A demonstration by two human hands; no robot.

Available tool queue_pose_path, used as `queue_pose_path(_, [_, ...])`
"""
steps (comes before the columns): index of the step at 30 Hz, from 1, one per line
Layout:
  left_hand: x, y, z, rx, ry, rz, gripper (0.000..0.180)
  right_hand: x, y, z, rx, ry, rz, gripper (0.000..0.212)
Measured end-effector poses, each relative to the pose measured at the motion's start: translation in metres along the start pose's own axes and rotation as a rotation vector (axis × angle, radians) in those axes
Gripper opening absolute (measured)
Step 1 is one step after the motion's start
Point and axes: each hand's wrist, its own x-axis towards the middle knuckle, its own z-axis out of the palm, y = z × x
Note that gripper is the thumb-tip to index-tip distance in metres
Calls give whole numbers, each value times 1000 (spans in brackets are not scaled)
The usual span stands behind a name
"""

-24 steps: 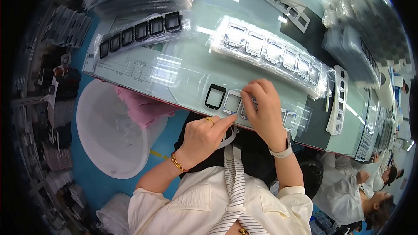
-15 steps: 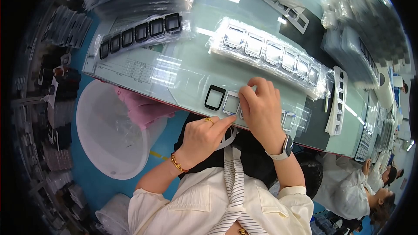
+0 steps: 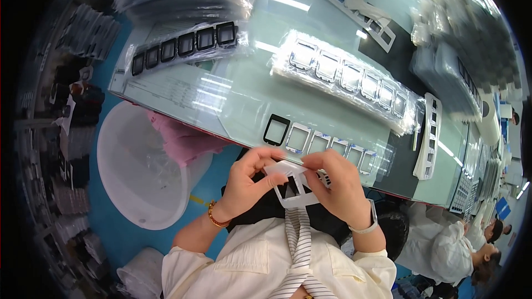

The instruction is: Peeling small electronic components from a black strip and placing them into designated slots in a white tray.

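Observation:
My left hand (image 3: 247, 180) pinches one end of a white strip with square cut-outs (image 3: 291, 167), thumb against fingers. My right hand (image 3: 342, 191) grips the same strip on its other side. The strip is bent and hangs in front of the table's near edge, over my lap; parts of it are hidden by my fingers. Just beyond my hands, a black rectangular frame (image 3: 267, 129) lies at the left end of a row on the table. Several white frames (image 3: 295, 150) with blue marks continue that row to the right, the middle ones close behind my right fingertips.
Bagged black frames (image 3: 177, 49) lie at the far left, and bagged white frames (image 3: 332, 70) in the middle. More cut-out strips (image 3: 425, 158) lie on the right. A white bin (image 3: 127, 171) with a pink cloth (image 3: 185, 138) stands left of the table. Another person (image 3: 443, 243) sits at right.
Both hands have moved from the row of frames back toward me and now hold the bent white strip. The row of frames on the table is now uncovered.

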Motion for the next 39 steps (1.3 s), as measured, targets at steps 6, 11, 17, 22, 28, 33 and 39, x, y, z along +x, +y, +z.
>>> queue_pose_path(6, [4, -1, -6, 310, 21, 284, 11, -1, -1, 0, -62, -115, -5, 16])
queue_pose_path(11, [5, 0, -5, 407, 16, 366, 9, 10, -3, -9, 52, -52, -31, 20])
queue_pose_path(17, [4, -4, -9, 448, 44, 379, 8, 17, -6, 0, 79, -143, -53, 17])
queue_pose_path(22, [-2, -12, -27, 475, 251, 369, 15, 27, 6, -5, 178, 44, 58, 9])
queue_pose_path(28, [-3, -26, -28, 590, 286, 323, 15, 52, 23, 23, 241, 131, 275, 9])
queue_pose_path(33, [5, -25, -24, 773, 264, 445, 15, 55, 28, 34, 179, 134, 278, 10])
queue_pose_path(39, [8, -27, -26, 850, 260, 492, 19, 57, 27, 36, 132, 129, 275, 11])
